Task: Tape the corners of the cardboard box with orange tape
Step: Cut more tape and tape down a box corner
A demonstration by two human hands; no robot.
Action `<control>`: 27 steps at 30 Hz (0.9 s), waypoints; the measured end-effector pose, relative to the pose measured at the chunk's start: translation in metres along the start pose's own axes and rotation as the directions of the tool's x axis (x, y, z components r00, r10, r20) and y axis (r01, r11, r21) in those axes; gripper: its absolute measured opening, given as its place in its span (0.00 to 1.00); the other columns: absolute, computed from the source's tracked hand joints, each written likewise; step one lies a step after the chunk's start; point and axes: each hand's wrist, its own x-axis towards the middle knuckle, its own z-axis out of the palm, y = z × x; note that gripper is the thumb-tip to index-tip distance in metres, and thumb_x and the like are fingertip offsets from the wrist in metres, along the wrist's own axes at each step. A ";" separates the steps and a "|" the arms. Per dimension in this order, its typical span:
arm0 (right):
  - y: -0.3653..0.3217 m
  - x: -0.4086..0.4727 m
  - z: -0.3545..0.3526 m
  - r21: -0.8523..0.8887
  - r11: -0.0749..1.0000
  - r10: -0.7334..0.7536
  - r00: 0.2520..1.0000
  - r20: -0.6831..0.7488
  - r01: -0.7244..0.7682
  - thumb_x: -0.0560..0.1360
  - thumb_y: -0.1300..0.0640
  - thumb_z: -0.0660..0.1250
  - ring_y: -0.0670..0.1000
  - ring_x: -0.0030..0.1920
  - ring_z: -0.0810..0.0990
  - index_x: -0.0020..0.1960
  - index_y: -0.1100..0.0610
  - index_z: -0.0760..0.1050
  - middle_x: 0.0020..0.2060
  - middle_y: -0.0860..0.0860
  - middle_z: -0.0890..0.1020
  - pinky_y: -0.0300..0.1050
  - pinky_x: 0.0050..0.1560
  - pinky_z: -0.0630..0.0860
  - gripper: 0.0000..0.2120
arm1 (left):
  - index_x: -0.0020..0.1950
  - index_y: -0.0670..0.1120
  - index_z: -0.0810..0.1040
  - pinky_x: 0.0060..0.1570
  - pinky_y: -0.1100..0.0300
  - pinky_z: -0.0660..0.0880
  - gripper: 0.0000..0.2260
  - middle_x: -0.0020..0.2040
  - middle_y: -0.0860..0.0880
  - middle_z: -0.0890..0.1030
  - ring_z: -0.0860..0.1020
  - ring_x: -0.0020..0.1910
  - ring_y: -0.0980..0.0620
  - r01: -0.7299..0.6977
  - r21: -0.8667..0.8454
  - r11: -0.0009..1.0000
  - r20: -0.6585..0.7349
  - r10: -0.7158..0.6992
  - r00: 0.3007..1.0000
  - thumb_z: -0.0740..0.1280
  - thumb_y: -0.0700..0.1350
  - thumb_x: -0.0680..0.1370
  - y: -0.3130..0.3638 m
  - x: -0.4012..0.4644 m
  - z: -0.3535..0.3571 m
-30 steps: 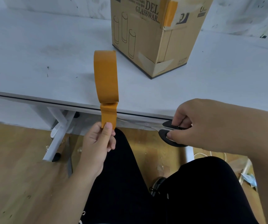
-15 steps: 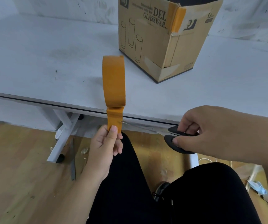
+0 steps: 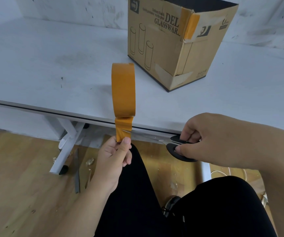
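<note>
The tape roll (image 3: 123, 89) stood on edge at the tabletop's (image 3: 52, 69) near rim, with a short strip (image 3: 123, 129) pulled down over that rim. It looked light and likely to tip or roll if the strip were tugged sideways. The strip was thin and limp, sticky on one face, and would probably fold on itself once cut, so its free end was the place to hold it. There the left hand (image 3: 115, 154) pinched it between thumb and forefinger, keeping it taut. The right hand (image 3: 204, 137), at 3 o'clock from the strip, had its fingers curled through the black handles of the scissors (image 3: 172, 144), whose thin metal blades reached the strip just above the pinch.

The box (image 3: 177, 48) sat at 1 o'clock from the roll, well apart: stiff brown cardboard, open-topped, scuffed, printed with glasses. Its near corner edge carried one orange piece (image 3: 190, 24) up top; lower down the seam gaped slightly.
</note>
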 end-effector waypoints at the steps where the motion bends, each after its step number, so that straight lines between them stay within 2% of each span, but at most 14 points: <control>1: -0.001 0.001 -0.001 -0.003 1.000 -0.001 1.000 0.002 0.001 0.70 0.42 0.67 0.50 0.40 0.83 0.40 0.51 0.80 0.37 0.50 0.85 0.49 0.46 0.80 0.13 | 0.37 0.54 0.78 0.26 0.68 0.68 0.16 0.27 0.53 0.73 0.70 0.24 0.56 -0.001 0.000 1.000 -0.001 0.001 1.000 0.71 0.66 0.67 0.000 0.000 0.000; 7: -0.009 0.006 -0.004 -0.021 1.000 -0.022 1.000 0.023 0.022 0.71 0.43 0.67 0.53 0.45 0.83 0.46 0.56 0.82 0.42 0.54 0.86 0.50 0.50 0.79 0.17 | 0.37 0.53 0.78 0.25 0.67 0.67 0.18 0.27 0.53 0.73 0.70 0.24 0.56 0.007 -0.010 1.000 -0.009 -0.007 1.000 0.72 0.67 0.65 -0.001 0.002 0.000; 13: -0.007 0.009 -0.004 -0.050 0.998 -0.049 0.999 -0.014 0.048 0.71 0.42 0.66 0.54 0.45 0.83 0.46 0.58 0.82 0.43 0.55 0.85 0.51 0.49 0.79 0.19 | 0.36 0.53 0.77 0.25 0.67 0.67 0.18 0.26 0.52 0.73 0.69 0.24 0.55 0.011 0.008 1.000 0.002 -0.011 1.000 0.71 0.67 0.65 0.000 0.001 -0.003; 17: -0.002 0.009 -0.004 -0.051 0.996 -0.069 0.998 -0.014 0.068 0.71 0.42 0.67 0.53 0.42 0.83 0.44 0.55 0.81 0.40 0.53 0.85 0.52 0.48 0.80 0.16 | 0.36 0.53 0.77 0.26 0.67 0.68 0.17 0.26 0.52 0.73 0.69 0.24 0.56 0.013 0.012 1.000 0.019 -0.013 1.000 0.71 0.66 0.67 0.001 0.000 -0.005; 21: -0.002 0.010 -0.002 -0.025 0.993 -0.119 0.993 -0.017 0.119 0.72 0.43 0.66 0.55 0.43 0.82 0.45 0.58 0.81 0.42 0.56 0.84 0.54 0.48 0.79 0.17 | 0.37 0.51 0.78 0.30 0.63 0.68 0.17 0.26 0.50 0.73 0.69 0.24 0.55 0.050 0.049 0.998 0.078 -0.054 0.996 0.72 0.64 0.67 -0.006 -0.007 -0.007; 24: -0.002 0.010 0.000 -0.009 0.990 -0.144 0.989 -0.023 0.144 0.71 0.42 0.67 0.49 0.41 0.83 0.43 0.51 0.81 0.39 0.50 0.85 0.49 0.47 0.80 0.13 | 0.40 0.50 0.80 0.31 0.60 0.68 0.15 0.27 0.50 0.74 0.70 0.25 0.55 0.078 0.020 0.997 0.143 -0.080 0.986 0.73 0.61 0.69 -0.005 -0.012 -0.007; 27: 0.006 0.006 -0.003 0.019 0.984 -0.177 0.984 0.008 0.177 0.69 0.40 0.69 0.37 0.38 0.79 0.43 0.44 0.78 0.38 0.38 0.83 0.36 0.37 0.73 0.09 | 0.38 0.50 0.81 0.33 0.63 0.70 0.12 0.29 0.49 0.75 0.72 0.28 0.57 0.035 0.172 0.984 0.168 -0.064 0.984 0.69 0.58 0.71 0.003 -0.014 -0.009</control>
